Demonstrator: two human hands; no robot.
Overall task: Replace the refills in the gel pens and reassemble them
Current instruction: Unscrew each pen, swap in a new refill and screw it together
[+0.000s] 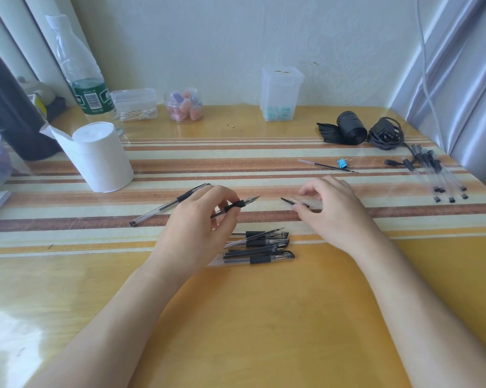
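Yellow wooden table point(264, 317), striped cloth across its far half, pale wall behind. Left hand point(197, 217) pinches an uncapped gel pen point(236, 205) at the black grip sleeve, thumb and fingers curled round it, tip pointing to 2 o'clock. Right hand point(328, 203), at 3 o'clock of that tip and apart from it, pinches a pen cap point(293, 202) in curled fingertips; cap blurred, black clip end facing the pen. Pile of gel pens point(261, 246) and loose refills on the table at 6 o'clock of the hands. One capped pen point(163, 207) lies at 9 o'clock, partly under the left hand. Single refill point(326, 165) and blue binder clip point(342, 163) at 12 o'clock of the right hand. Bundle of clear pens point(438, 175) at 2 o'clock. Tissue roll point(101, 155) at 10 o'clock.
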